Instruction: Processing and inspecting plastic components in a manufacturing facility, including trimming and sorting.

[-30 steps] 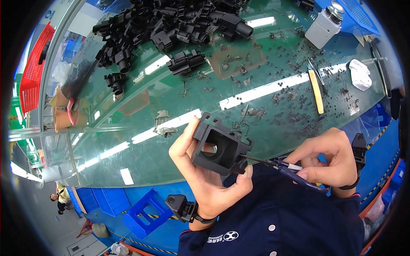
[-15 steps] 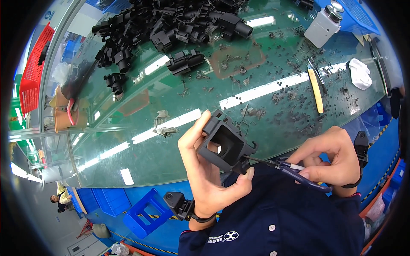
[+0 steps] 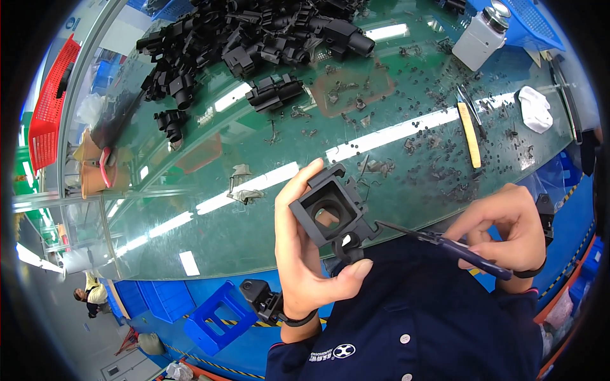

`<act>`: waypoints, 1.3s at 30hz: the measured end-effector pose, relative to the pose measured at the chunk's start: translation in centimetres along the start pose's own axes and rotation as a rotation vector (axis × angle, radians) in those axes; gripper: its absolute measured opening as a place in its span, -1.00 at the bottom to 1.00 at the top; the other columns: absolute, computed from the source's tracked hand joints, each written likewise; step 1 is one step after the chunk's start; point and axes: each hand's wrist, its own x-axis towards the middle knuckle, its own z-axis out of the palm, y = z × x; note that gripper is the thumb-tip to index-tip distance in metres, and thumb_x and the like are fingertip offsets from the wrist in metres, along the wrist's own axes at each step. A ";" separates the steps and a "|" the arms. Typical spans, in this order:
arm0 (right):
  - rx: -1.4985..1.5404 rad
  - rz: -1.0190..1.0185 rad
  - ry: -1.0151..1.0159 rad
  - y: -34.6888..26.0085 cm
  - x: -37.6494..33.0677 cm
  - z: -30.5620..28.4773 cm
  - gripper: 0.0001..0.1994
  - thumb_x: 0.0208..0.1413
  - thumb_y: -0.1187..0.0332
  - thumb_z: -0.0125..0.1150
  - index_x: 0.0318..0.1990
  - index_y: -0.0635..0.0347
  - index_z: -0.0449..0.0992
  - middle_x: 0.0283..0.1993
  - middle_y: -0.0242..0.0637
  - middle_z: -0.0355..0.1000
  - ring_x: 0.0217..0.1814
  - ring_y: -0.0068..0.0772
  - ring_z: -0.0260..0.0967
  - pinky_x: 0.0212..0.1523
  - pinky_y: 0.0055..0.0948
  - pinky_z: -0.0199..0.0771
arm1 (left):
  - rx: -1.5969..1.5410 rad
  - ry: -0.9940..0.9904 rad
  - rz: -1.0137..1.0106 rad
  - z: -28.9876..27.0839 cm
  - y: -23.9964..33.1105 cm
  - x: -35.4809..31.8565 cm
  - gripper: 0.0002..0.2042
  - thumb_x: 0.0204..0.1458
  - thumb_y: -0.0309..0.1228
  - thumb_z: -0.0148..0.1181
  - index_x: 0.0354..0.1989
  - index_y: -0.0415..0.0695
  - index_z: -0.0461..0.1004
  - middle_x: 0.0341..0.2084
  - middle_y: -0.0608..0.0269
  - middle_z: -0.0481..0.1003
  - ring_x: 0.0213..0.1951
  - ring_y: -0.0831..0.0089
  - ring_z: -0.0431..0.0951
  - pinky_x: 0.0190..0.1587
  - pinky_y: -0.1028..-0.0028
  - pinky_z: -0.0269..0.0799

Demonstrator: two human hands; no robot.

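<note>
**Black housing trimmed above green bench**

While the left hand [image 3: 311,254] clasped a square black plastic housing [image 3: 330,213] above the green table's [image 3: 254,209] near edge, the right hand [image 3: 508,232] pinched blue-handled cutters [image 3: 445,241] touching it. Behind lay a heap of black parts [image 3: 254,38], a grey box [image 3: 480,38] and a red basket [image 3: 47,114].

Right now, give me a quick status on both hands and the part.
Left hand grips black square plastic part. Right hand holds blue-handled cutters, tips at part's edge. Nothing between them.

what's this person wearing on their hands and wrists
Both hands are bare, no gloves. The left hand has a black strap at the wrist with a small black device attached. The right hand has a similar black wrist strap. No sleeves cover the forearms.
</note>
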 end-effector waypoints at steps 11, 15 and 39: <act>0.025 0.022 -0.171 -0.1 0.4 0.2 -0.86 -0.14 0.61 0.16 -0.35 0.45 0.47 -0.76 -0.44 0.31 -0.77 -0.83 0.12 -0.72 -0.72 -0.06 | 0.030 -0.009 0.059 -0.1 -1.1 -0.2 -0.15 -0.44 -0.32 0.34 0.09 -0.30 0.00 -0.05 0.02 0.19 -0.08 0.27 0.36 -0.12 0.40 0.39; 0.003 0.060 -0.161 -0.1 0.3 0.4 -0.89 -0.14 0.61 0.16 -0.38 0.42 0.48 -0.79 -0.50 0.22 -0.78 -0.83 0.02 -0.70 -0.69 -0.08 | 0.071 0.001 0.038 0.0 -0.6 -0.3 -0.17 -0.44 -0.33 0.32 0.09 -0.32 0.03 0.00 0.00 0.18 -0.05 0.27 0.35 -0.09 0.40 0.37; 0.014 0.193 -0.171 -0.8 0.5 0.5 -0.90 -0.10 0.63 0.08 -0.37 0.42 0.46 -0.81 -0.51 0.18 -0.76 -0.83 -0.03 -0.68 -0.67 -0.09 | 0.285 0.054 0.194 0.1 -0.3 -0.3 -0.19 -0.54 -0.45 0.31 0.07 -0.31 0.13 -0.01 0.07 0.23 -0.06 0.33 0.38 -0.03 0.45 0.30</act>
